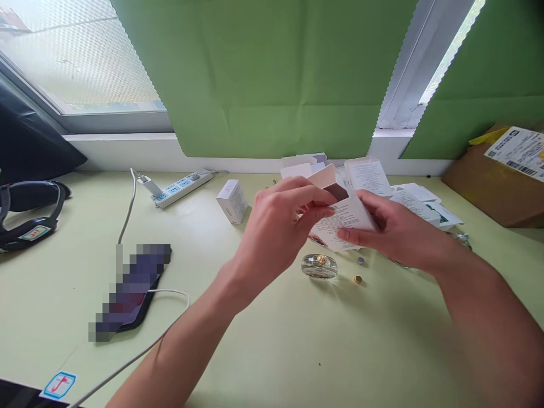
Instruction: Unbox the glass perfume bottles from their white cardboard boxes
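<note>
We observe both hands raised above the counter (297,351), meeting over its middle. The left hand (276,226) has its fingers (317,198) pressed together at the tips, pinching the upper edge of a printed leaflet (346,218). The right hand (395,229) holds the same leaflet from the other side: its fingers are curled under the paper and the thumb lies on top, so the sheet is clamped between them. The leaflet is folded, tilted, and held clear of the counter. Just behind it, touching the left fingertips, we note an open small box (327,178) with a dark inside; we cannot tell which hand carries it.

On the counter directly below the hands lies a clear glass bottle (319,266) on its side, with a gold fitting. Near it, to the right, sit a gold cap (358,279) and a small purple bead (361,260), each apart from the bottle.

Behind the hands lies a heap of white boxes and papers (408,198). A closed white carton (232,201) stands to the left of the hands, and a power strip (181,188) lies further left near the wall. A phone (131,289) with a white cable (140,351) rests at the left. A brown parcel (493,187) occupies the far right corner.
</note>
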`<state>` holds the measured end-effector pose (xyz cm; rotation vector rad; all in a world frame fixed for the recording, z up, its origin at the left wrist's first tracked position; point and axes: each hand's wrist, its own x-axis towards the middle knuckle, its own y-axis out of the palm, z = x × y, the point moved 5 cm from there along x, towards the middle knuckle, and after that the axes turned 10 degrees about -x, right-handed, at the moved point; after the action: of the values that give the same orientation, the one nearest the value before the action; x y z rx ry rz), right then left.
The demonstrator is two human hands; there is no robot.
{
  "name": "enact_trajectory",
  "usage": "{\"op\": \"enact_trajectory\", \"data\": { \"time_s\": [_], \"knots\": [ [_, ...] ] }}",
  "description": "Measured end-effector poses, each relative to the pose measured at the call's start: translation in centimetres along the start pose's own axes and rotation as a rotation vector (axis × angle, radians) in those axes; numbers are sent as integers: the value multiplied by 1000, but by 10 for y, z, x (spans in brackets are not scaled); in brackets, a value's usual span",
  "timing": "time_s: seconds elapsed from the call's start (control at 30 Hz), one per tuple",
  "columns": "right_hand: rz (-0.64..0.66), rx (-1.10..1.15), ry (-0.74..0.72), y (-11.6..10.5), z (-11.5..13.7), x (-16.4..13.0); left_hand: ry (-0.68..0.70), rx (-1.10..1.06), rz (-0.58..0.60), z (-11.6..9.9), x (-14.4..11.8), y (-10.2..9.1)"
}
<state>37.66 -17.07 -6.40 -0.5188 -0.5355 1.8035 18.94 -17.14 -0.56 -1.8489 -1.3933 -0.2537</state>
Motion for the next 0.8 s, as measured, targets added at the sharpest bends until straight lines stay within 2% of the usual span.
{"op": "enact_trajectory", "data": {
  "time_s": [0.1, 0.37, 0.5, 0.6, 0.67, 0.73, 0.8],
  "knots": [
    [-19, 21, 20, 2, 1, 3, 79, 50, -16, -1, 0, 0],
    [-12, 178, -23, 1, 8, 0, 126, 58, -51, 0, 1, -2],
    [-36, 199, 10, -11, -2, -3, 129, 64, -62, -3, 3, -4],
    [-27, 130, 75, -22, -14, -5, 89, 96, -88, -1, 5, -11],
    [69, 51, 129, -26, -20, -8, -5, 129, -21, 7, 6, -15],
    [181, -10, 168, -28, -22, -15, -140, 187, 150, 18, 4, -15],
    [229, -38, 179, -32, -21, -21, -250, 266, 361, 31, -2, -14]
  ]
}}
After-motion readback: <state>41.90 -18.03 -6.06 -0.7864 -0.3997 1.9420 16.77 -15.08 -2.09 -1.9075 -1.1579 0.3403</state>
